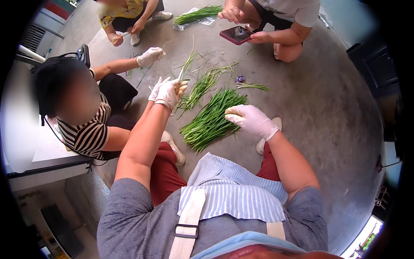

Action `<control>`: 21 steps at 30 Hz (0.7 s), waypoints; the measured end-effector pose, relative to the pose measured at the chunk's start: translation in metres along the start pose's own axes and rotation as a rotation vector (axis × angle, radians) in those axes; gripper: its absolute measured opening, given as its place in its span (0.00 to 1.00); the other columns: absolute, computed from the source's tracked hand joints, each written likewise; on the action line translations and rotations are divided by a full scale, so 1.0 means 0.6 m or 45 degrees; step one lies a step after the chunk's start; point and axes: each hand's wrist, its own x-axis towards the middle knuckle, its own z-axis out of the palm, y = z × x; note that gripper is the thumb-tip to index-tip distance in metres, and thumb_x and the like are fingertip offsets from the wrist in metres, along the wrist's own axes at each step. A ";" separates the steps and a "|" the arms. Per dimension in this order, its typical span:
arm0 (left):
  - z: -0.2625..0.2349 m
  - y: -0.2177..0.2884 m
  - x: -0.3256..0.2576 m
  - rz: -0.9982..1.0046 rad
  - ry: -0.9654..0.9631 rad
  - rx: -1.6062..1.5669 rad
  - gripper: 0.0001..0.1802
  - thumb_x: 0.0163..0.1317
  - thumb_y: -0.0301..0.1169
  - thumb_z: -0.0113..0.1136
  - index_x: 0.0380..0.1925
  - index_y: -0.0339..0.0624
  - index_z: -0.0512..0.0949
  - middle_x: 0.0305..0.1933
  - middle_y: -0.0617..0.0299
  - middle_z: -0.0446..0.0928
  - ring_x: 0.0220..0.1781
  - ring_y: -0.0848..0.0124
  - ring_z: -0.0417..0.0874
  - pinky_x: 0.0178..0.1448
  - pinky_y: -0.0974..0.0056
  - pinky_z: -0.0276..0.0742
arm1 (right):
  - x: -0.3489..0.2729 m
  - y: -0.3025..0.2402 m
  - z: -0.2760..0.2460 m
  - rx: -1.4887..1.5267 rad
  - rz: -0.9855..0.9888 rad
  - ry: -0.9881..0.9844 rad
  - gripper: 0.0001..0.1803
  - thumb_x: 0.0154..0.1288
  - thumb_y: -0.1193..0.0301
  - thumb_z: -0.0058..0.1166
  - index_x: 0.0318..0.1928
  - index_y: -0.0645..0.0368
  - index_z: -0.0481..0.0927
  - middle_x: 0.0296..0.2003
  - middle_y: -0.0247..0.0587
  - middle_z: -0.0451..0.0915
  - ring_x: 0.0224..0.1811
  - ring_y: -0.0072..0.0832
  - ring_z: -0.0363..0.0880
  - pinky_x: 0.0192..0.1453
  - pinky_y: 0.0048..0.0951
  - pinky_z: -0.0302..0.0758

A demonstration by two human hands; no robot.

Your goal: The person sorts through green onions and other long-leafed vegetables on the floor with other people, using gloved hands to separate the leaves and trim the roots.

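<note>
My left hand [170, 93], in a thin whitish glove, is closed around a few chive stalks [187, 64] whose pale, thin ends stick up. My right hand [252, 120], gloved too, is over the right edge of a large pile of green chives [211, 121]. Its fingers are pressed together, and whatever they may hold is hidden. Beyond that pile lies a looser, messier heap of chives [200, 88]. A small bunch of chives [253, 86] rests to the right, next to a purple bundle [239, 79].
A co-worker in a striped shirt [82, 123] crouches close on my left, one gloved hand [151, 56] reaching forward. Across from me, one person [125, 13] crouches and another holds a phone [236, 35]. More chives [198, 14] lie on plastic at the back.
</note>
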 end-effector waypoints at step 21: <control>0.155 -0.197 -0.265 0.224 -0.366 -0.034 0.11 0.67 0.27 0.58 0.47 0.37 0.72 0.42 0.58 0.79 0.37 0.71 0.80 0.43 0.68 0.76 | 0.033 -0.053 0.019 0.781 0.012 0.249 0.11 0.67 0.71 0.58 0.46 0.62 0.85 0.34 0.29 0.84 0.31 0.11 0.73 0.33 0.15 0.68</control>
